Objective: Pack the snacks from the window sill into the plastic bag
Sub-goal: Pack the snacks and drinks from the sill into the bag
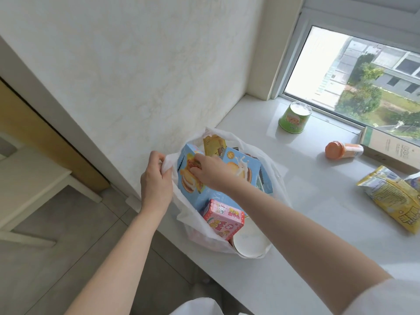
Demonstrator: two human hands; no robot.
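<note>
A white plastic bag [200, 230] stands open on the white window sill [306, 201]. My left hand [155, 180] grips the bag's left rim. My right hand [210, 172] reaches into the bag, its fingers curled on a blue snack box [188, 178] printed with burgers. Inside the bag I also see a second blue box [244, 164], a yellow packet [213, 144], a pink box [223, 218] and a white cup [247, 243]. On the sill lie a green cup [294, 119] upside down, an orange-capped bottle [342, 150] on its side and a yellow snack bag [393, 196].
A cardboard box [391, 146] lies along the window at the right. The window pane [363, 80] runs behind the sill. A white wall [136, 76] stands to the left of the bag. A tiled floor [56, 258] and a white table [29, 178] are at the lower left.
</note>
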